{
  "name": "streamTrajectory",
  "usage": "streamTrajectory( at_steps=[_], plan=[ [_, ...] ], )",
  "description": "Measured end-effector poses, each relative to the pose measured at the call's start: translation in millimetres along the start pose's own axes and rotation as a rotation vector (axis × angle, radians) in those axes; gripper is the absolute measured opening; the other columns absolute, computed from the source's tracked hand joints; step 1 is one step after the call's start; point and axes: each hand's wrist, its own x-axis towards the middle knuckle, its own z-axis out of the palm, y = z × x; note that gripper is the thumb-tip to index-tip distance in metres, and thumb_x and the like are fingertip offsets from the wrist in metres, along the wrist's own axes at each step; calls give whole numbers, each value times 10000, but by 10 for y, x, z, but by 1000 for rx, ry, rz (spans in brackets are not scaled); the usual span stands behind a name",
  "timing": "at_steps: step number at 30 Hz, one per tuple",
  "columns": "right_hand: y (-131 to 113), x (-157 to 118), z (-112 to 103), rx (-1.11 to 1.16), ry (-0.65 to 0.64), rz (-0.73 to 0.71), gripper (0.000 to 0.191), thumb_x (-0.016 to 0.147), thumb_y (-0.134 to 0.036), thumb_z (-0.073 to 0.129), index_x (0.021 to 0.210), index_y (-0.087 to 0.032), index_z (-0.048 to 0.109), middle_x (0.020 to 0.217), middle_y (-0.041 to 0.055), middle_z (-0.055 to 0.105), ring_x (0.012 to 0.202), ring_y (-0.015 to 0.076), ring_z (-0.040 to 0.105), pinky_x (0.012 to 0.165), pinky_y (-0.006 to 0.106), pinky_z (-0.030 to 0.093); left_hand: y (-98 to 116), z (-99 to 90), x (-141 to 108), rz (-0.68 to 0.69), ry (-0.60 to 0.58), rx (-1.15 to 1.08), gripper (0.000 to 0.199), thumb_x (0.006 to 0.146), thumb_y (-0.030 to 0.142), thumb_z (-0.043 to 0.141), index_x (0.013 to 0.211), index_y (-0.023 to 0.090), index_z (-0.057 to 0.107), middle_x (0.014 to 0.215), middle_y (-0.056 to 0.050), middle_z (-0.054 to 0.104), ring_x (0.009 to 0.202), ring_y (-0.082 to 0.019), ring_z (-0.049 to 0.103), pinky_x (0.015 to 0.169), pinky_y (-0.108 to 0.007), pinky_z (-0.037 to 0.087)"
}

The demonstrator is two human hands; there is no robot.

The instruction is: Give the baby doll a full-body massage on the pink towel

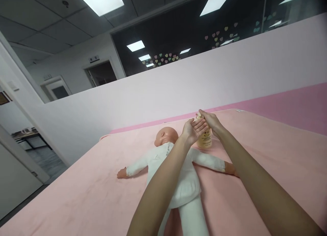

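Note:
A pump bottle [205, 141] of pale yellow liquid with dark print stands upright on the pink bedspread. My right hand [212, 122] is on its pump top, fingers curled and partly hidden. Just in front of the bottle, my left hand [195, 129] is held palm up below the pump, its fingers stretched out. Whether any liquid lies in the palm cannot be made out. A baby doll [188, 185] in white clothes lies beneath my forearms, arms spread wide. Its head is turned to the left, and my left forearm covers part of its body.
The pink bedspread [102, 181] covers the wide surface around the doll. Behind it runs a low white wall [158, 96] with a pink band and dark glass above. A doorway [28, 150] opens at the left.

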Motion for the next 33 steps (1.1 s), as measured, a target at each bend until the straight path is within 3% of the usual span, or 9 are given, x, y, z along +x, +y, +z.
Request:
streamTrajectory(
  at_steps=[3, 5, 11, 14, 16, 19, 25, 29, 33],
  plan=[
    [-23, -1, -43, -1, 40, -10, 316, 700, -481, 607, 687, -165, 616, 659, 33, 615, 636, 152, 562, 588, 254, 438, 25, -90, -43, -35, -103, 140, 267, 847, 247, 412, 887, 91, 625, 825, -123, 646, 701, -156, 628, 685, -286, 542],
    [-43, 8, -81, -20, 86, -63, 322, 696, -488, 602, 710, -167, 623, 721, 38, 631, 708, 162, 576, 642, 261, 445, 19, -216, -128, 12, -93, 259, 266, 847, 271, 424, 888, 100, 623, 825, -114, 644, 693, -151, 619, 694, -292, 533],
    [-259, -86, -68, -135, 410, -378, 225, 720, -402, 561, 713, -186, 622, 784, 22, 640, 795, 178, 575, 774, 313, 431, -42, -784, -633, 379, -35, 649, 213, 783, 271, 527, 857, 118, 656, 735, -58, 619, 618, -121, 565, 631, -261, 487],
    [-405, -277, 93, -146, 485, -562, 189, 754, -338, 503, 735, -184, 612, 749, 20, 635, 752, 169, 587, 758, 311, 437, 12, -1026, -890, 634, 24, 916, 247, 812, 313, 488, 855, 152, 670, 747, -49, 635, 716, -155, 586, 721, -300, 483],
    [-459, -431, 243, -173, 424, -669, 192, 773, -311, 465, 745, -183, 606, 718, 16, 628, 719, 163, 591, 728, 299, 443, 82, -1174, -1014, 790, 95, 1156, 234, 819, 295, 475, 857, 181, 676, 809, -46, 655, 826, -179, 590, 817, -331, 459],
    [-433, -652, 482, -283, 218, -725, 192, 783, -283, 442, 741, -187, 604, 686, 13, 624, 683, 159, 586, 681, 276, 438, 190, -1421, -1128, 888, 203, 1458, 213, 811, 252, 477, 871, 216, 678, 978, -44, 649, 975, -204, 562, 919, -371, 405],
    [-66, -957, 820, -748, -357, -537, 176, 801, -293, 477, 849, -200, 618, 921, 57, 661, 846, 185, 584, 758, 270, 411, 271, -1903, -1245, 767, 381, 1622, 379, 882, 382, 389, 1203, 233, 527, 1256, -55, 545, 1177, -204, 460, 1057, -415, 257],
    [203, -1024, 871, -916, -428, -267, 387, 824, -440, 473, 1067, -152, 562, 1115, 140, 605, 1024, 263, 549, 829, 318, 393, 257, -1993, -1312, 713, 466, 1685, 426, 911, 433, 297, 1216, 218, 501, 1278, -55, 536, 1210, -193, 435, 1108, -439, 112],
    [340, -981, 808, -867, -428, -56, 641, 809, -598, 415, 1190, -87, 476, 1191, 218, 548, 1079, 309, 528, 844, 354, 398, 232, -1949, -1370, 749, 519, 1711, 431, 920, 420, 259, 1196, 212, 516, 1246, -70, 563, 1190, -193, 452, 1098, -439, 128]
  ],
)
